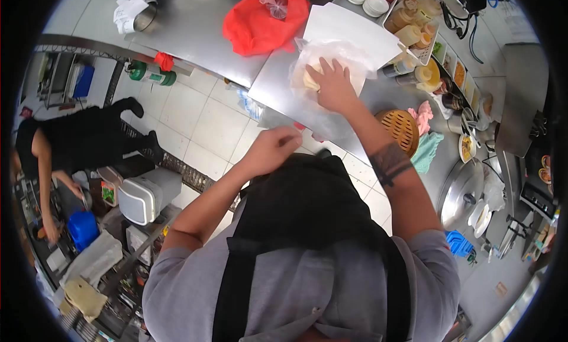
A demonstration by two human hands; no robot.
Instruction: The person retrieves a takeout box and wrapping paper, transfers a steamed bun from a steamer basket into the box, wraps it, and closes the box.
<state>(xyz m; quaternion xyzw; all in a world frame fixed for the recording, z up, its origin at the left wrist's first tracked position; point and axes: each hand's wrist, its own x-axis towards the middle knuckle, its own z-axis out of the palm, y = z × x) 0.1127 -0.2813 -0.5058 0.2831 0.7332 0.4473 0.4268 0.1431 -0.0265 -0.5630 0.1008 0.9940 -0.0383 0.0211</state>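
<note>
My right hand (336, 86) lies with its fingers spread over a pale, round, flat piece (312, 78) that looks like dough. Beneath it is a crumpled clear plastic sheet (300, 58) on the steel counter. A stack of white paper (349, 31) touches the sheet's far side. In front of my waist, apart from the counter, my left hand (273, 149) is closed, thumb against curled fingers. Its palm is turned away, so whether anything is inside cannot be seen. A round slatted bamboo steamer lid (397, 132) sits beside my right forearm.
A red plastic bag (260, 22) lies farther along the counter (195, 28). Sauce bottles in a white basket (431, 52) and ingredient trays (458, 76) line the right side. Pink and green cloths (427, 152) lie near the steamer lid. Another person (83, 138) works at the left station.
</note>
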